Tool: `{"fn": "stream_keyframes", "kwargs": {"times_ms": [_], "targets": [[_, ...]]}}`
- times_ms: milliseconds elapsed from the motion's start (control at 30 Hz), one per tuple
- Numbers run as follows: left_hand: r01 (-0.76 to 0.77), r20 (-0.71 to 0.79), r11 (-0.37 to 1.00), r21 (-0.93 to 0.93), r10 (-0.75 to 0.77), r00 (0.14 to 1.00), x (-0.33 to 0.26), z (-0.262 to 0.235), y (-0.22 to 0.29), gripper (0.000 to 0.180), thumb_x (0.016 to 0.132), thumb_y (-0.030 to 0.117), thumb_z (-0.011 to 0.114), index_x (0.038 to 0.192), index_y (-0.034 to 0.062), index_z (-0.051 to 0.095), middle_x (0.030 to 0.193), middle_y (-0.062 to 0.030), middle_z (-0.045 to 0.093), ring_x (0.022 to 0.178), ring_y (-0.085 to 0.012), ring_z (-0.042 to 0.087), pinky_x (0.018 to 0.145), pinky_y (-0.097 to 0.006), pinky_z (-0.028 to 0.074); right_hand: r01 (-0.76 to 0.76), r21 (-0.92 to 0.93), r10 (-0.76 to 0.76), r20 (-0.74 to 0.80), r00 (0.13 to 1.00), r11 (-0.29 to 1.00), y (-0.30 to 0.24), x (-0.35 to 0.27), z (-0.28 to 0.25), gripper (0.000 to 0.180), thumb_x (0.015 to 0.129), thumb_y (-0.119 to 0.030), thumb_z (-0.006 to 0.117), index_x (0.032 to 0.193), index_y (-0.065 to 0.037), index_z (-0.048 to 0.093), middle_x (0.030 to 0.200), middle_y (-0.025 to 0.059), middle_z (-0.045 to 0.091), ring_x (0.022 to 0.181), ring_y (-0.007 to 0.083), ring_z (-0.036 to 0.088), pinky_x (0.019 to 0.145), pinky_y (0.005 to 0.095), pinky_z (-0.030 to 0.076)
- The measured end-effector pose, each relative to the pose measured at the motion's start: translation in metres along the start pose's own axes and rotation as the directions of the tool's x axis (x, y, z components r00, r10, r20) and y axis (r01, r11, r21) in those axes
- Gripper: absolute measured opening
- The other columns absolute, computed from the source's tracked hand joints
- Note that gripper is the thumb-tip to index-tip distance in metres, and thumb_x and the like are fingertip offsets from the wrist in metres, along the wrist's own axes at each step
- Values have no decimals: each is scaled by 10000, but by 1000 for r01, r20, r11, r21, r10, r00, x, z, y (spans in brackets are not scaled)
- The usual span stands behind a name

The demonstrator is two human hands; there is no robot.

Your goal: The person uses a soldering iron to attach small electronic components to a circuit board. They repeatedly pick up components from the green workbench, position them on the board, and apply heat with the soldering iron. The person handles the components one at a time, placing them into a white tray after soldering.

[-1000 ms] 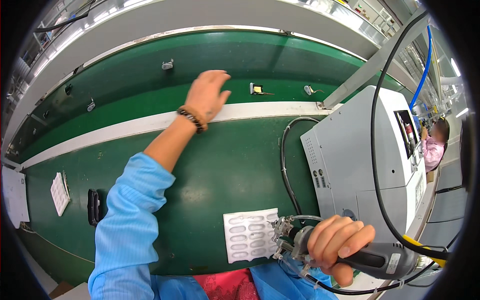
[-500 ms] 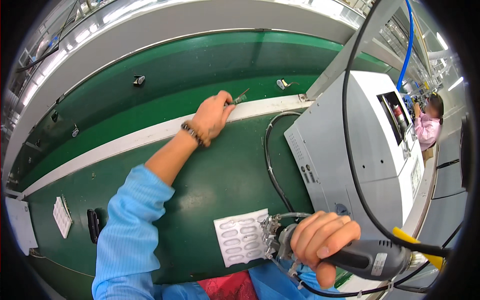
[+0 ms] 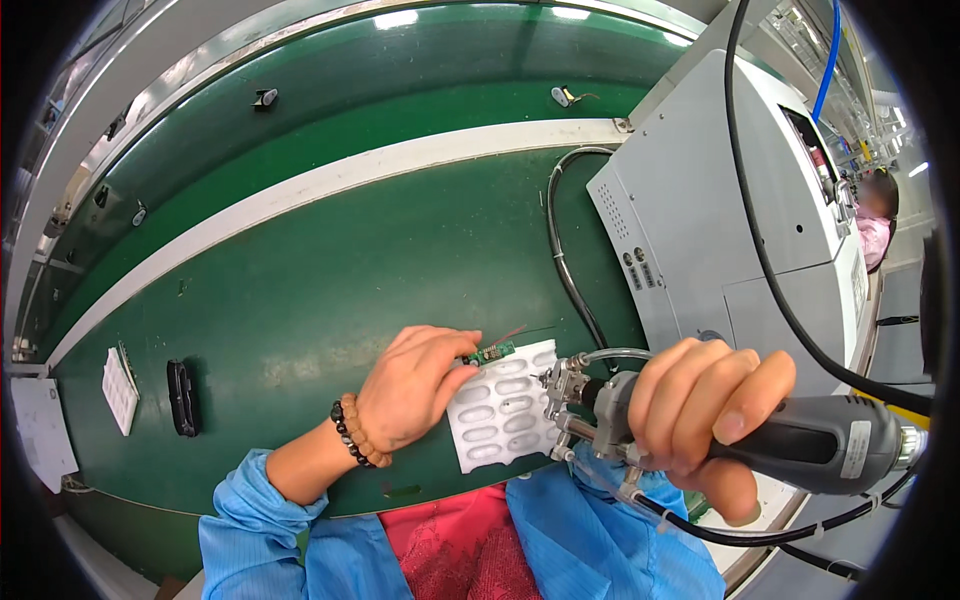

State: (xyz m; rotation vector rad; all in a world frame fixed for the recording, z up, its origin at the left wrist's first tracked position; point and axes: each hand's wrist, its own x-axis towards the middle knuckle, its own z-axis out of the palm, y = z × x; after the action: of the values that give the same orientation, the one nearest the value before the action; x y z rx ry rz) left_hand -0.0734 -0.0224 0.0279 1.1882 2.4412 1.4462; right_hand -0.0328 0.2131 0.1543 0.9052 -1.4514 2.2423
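Observation:
My left hand pinches a small green circuit board between thumb and fingers; thin wires stick out from its far end. The board is over the far edge of a white tray with rows of oval hollows. My right hand is wrapped round the grey and black body of an electric screwdriver with a metal head and a clear hose. Its metal head points left, at the tray's right edge, partly covering it. Whether the tip touches the tray I cannot tell.
A grey machine stands at the right, with a black cable beside it. Farther back, a green conveyor belt carries small parts. A black case and another white tray lie at the left. A person in pink sits far right.
My left hand has drawn back from the white rail by the conveyor to the tray, bringing the circuit board along. The screwdriver stays in my right hand, slightly higher and farther right in view.

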Motion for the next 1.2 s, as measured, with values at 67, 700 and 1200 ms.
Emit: {"fn": "stream_keyframes", "kwargs": {"times_ms": [67, 700, 1200], "targets": [[3, -2, 1000, -9, -3, 1000, -4, 3, 5, 234, 868, 37, 699, 1081, 6, 608, 1166, -162, 697, 1032, -345, 664, 927, -425, 499, -3, 12, 3, 3, 1000, 1000, 1, -1, 2, 461, 809, -301, 846, 964, -21, 514, 634, 50, 600, 481, 169, 580, 459, 307, 482], [-166, -69, 982, 96, 173, 983, -9, 25, -10, 310, 789, 77, 781, 1077, 17, 681, 1067, -127, 695, 962, -297, 680, 859, -423, 547, -60, -7, 60, 7, 998, 998, 14, 6, 11, 463, 805, -303, 853, 975, -26, 523, 643, 46, 596, 475, 165, 568, 451, 300, 474], [-75, -158, 997, 27, 78, 984, -20, 31, 0, 368, 725, 46, 817, 1065, -7, 688, 963, -107, 705, 940, -287, 676, 836, -393, 537, -75, -67, 85, 143, 986, 995, 17, 11, 7, 452, 866, -350, 812, 1015, -89, 475, 655, 0, 592, 486, 104, 574, 456, 232, 491]]}}
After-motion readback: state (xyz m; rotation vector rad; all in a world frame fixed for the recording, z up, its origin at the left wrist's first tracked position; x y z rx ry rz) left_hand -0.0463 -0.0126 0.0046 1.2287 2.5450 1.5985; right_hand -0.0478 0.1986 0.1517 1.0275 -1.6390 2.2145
